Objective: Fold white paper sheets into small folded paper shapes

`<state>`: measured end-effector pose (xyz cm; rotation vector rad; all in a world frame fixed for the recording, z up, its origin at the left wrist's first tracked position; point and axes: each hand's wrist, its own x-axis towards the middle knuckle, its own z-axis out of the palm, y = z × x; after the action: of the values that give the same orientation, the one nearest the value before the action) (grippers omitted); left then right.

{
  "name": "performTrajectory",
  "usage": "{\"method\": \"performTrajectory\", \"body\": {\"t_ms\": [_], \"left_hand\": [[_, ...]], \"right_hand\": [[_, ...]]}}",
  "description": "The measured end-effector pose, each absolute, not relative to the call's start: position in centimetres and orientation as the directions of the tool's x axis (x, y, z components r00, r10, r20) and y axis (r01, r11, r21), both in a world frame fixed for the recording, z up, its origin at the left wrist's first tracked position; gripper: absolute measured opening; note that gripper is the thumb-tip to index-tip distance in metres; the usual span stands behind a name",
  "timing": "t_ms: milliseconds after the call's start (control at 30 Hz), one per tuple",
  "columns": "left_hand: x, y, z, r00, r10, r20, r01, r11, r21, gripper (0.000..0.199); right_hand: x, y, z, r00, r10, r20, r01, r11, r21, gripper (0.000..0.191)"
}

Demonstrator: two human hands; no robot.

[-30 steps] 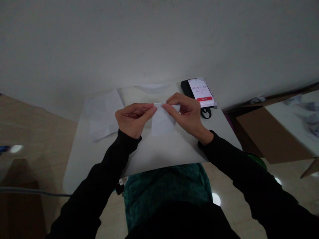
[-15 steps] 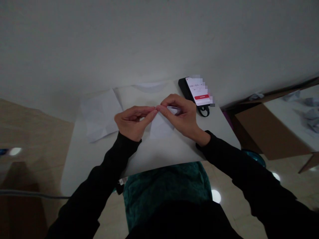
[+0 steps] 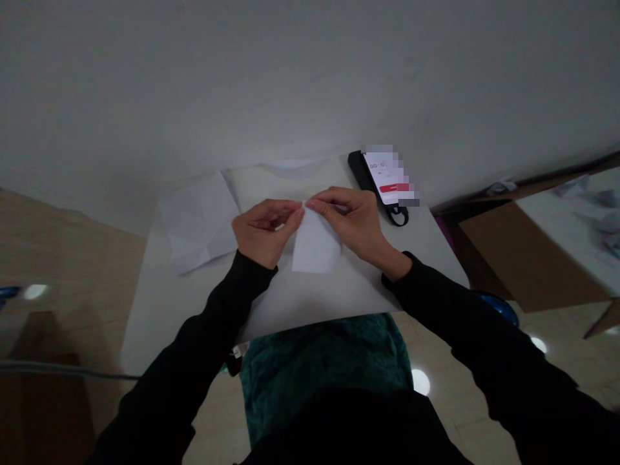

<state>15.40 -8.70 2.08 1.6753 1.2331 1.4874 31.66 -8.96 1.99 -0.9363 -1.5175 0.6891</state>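
A small white piece of paper (image 3: 317,247) hangs over the white table (image 3: 310,300), pinched at its top edge between both hands. My left hand (image 3: 266,231) grips its upper left corner with thumb and fingertips. Close against it, my right hand (image 3: 349,219) pinches the same top edge from the other side. The fingertips of the two hands nearly meet, and they hide the top of the paper. Larger creased sheets of paper (image 3: 198,223) lie on the table to the left of my left hand.
A phone (image 3: 387,177) with a lit timer screen leans on a black case (image 3: 361,169) at the back right. Another sheet (image 3: 295,168) lies by the wall. To the right stands a second table (image 3: 557,213) with crumpled papers (image 3: 608,223). Green cloth (image 3: 324,361) covers my lap.
The held paper has swung flatter toward me, showing more of its face. Both hands have shifted slightly, the left one to the right, and still pinch the top edge.
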Motion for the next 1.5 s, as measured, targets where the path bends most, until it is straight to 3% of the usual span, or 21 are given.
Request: {"method": "performTrajectory", "body": {"t_ms": [233, 600, 767, 867, 1033, 1167, 1333, 1500], "left_hand": [[15.5, -9.5, 1.7, 0.117, 0.911, 0.395, 0.238, -0.412, 0.880, 0.032], [15.7, -9.8, 1.6, 0.073, 0.926, 0.370, 0.247, -0.377, 0.893, 0.028], [15.9, -10.0, 1.8, 0.035, 0.920, 0.389, 0.174, -0.389, 0.904, 0.040], [15.8, -10.0, 1.7, 0.083, 0.914, 0.397, 0.175, -0.405, 0.897, 0.036], [15.6, -10.2, 1.7, 0.103, 0.865, 0.491, 0.204, -0.502, 0.841, 0.034], [15.3, -10.4, 2.1, 0.181, 0.768, 0.614, 0.313, -0.637, 0.705, 0.025], [15.1, -10.5, 2.3, 0.241, 0.739, 0.629, 0.439, -0.661, 0.608, 0.032], [15.2, -10.6, 2.8, 0.213, 0.739, 0.639, 0.457, -0.653, 0.604, 0.026]], "right_hand": [[32.4, -7.9, 1.4, 0.229, 0.758, 0.610, 0.272, 0.552, -0.788, 0.024], [32.8, -7.7, 1.3, 0.324, 0.691, 0.647, 0.279, 0.583, -0.763, 0.026], [33.0, -7.4, 1.4, 0.353, 0.616, 0.704, 0.361, 0.605, -0.710, 0.029], [32.9, -7.6, 1.6, 0.360, 0.592, 0.721, 0.391, 0.606, -0.693, 0.029], [32.7, -8.1, 1.7, 0.361, 0.593, 0.720, 0.377, 0.613, -0.694, 0.026], [32.7, -7.9, 1.6, 0.387, 0.619, 0.684, 0.316, 0.608, -0.729, 0.025], [32.9, -7.5, 1.4, 0.412, 0.688, 0.597, 0.184, 0.579, -0.794, 0.026], [32.8, -7.8, 1.3, 0.405, 0.630, 0.662, 0.300, 0.593, -0.747, 0.027]]}}
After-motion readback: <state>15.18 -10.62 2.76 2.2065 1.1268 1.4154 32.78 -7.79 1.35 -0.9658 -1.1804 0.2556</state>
